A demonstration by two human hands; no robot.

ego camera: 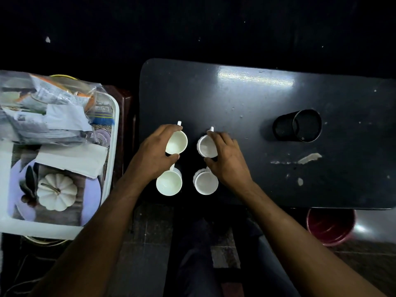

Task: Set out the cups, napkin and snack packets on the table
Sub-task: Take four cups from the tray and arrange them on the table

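left hand fingers curled round far-left cup, right hand fingers gripping far-right cup

The picture is dim; the top part is almost black and little can be made out there; a bright white patch of glare is seen on the dark table near its far edge; a smaller shine is seen by the red bucket; the white cups are lit well and look sharp; straight edges are bent near the sides; the tray at the left looks a bit soft.
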